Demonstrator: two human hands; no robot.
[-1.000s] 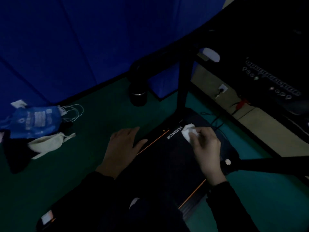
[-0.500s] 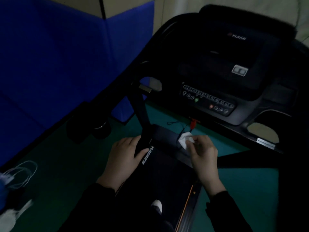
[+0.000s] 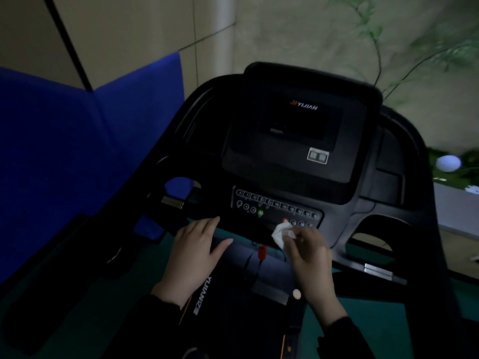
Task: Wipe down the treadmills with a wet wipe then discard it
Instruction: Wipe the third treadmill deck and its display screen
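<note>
A black treadmill (image 3: pixel 290 161) fills the view, its console with a dark screen and a row of buttons facing me. My right hand (image 3: pixel 311 260) pinches a crumpled white wet wipe (image 3: pixel 281 234), which is raised just below the right end of the button panel. My left hand (image 3: pixel 195 252) is flat and spread, fingers apart, over the front of the deck near the console's lower edge. A red safety clip (image 3: pixel 262 251) on a black cord hangs between my hands.
Blue padded panels (image 3: pixel 77 151) stand along the left. Green floor (image 3: pixel 77 307) lies on both sides of the deck. The treadmill's side handrails (image 3: pixel 425 229) curve down at right and left. Plants (image 3: pixel 414 47) and a white ball (image 3: pixel 448 163) sit behind at right.
My view has swung up from the deck's left side to the console. My right hand has carried the wipe from the deck front up toward the button panel; my left hand has stayed flat beside it.
</note>
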